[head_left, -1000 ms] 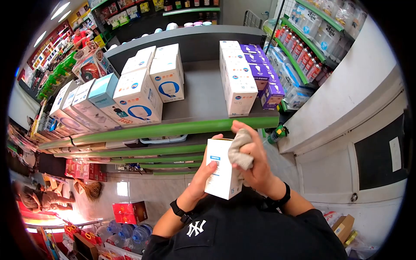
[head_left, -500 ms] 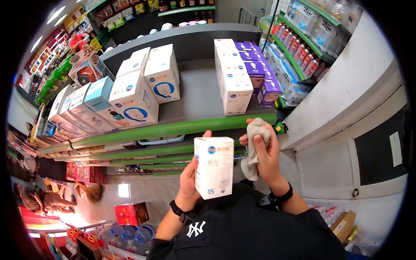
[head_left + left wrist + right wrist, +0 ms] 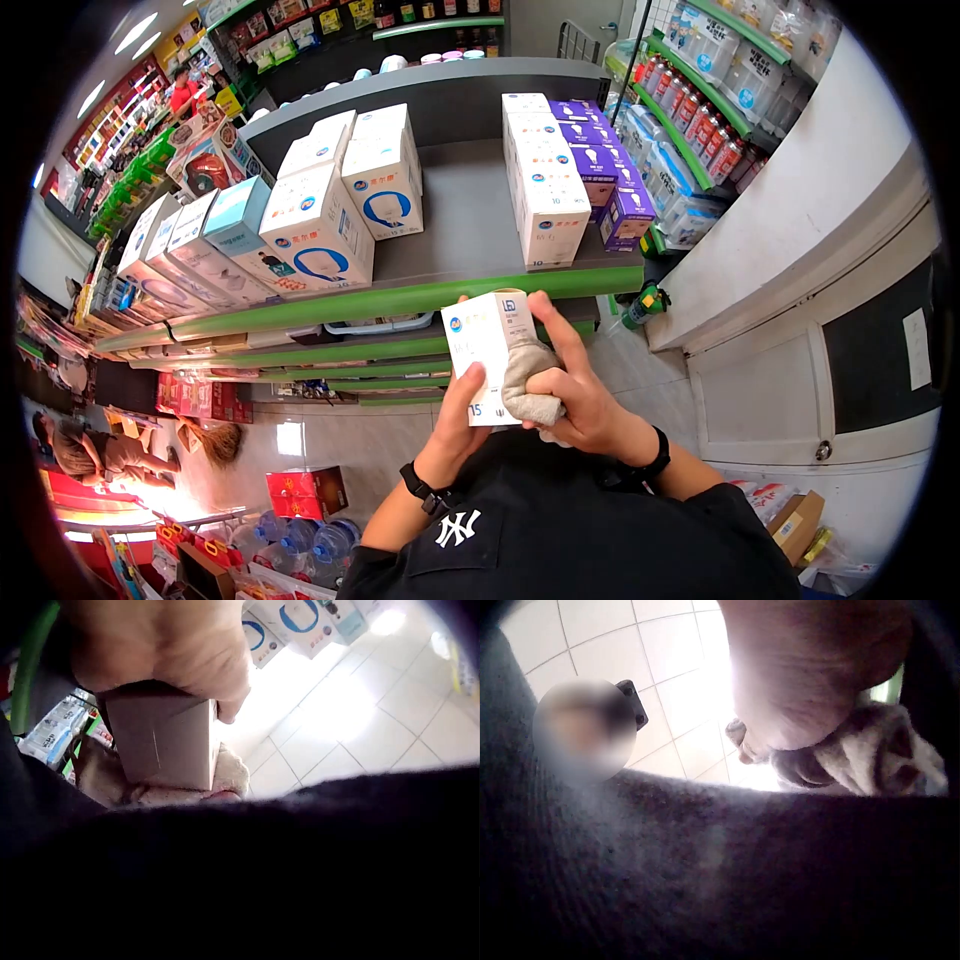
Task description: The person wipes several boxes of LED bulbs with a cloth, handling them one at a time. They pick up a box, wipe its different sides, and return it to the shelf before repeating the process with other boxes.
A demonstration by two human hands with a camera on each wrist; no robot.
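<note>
In the head view my left hand [image 3: 455, 420] grips a white light bulb box [image 3: 478, 350] from its left side, thumb across the printed face marked 15. My right hand [image 3: 590, 405] holds a crumpled grey-beige cloth [image 3: 530, 385] against the box's right side, its index finger stretched up along the box. The left wrist view shows a plain side of the box [image 3: 165, 742] under my left hand [image 3: 161, 645], with the cloth [image 3: 232, 771] around its far end. Bunched cloth [image 3: 862, 754] also shows below my right hand [image 3: 810, 667] in the right wrist view.
A grey shelf [image 3: 460, 210] with a green front edge [image 3: 400, 300] stands ahead. On it are white bulb boxes [image 3: 318, 230], a white row [image 3: 550, 200] and purple boxes [image 3: 628, 215]. A white door [image 3: 760, 380] stands at right; a red box [image 3: 305, 492] sits on the floor.
The cloth was pressed on the box, came away to the right as the box's front turned toward me, and is now back on its right side, with the box tilted.
</note>
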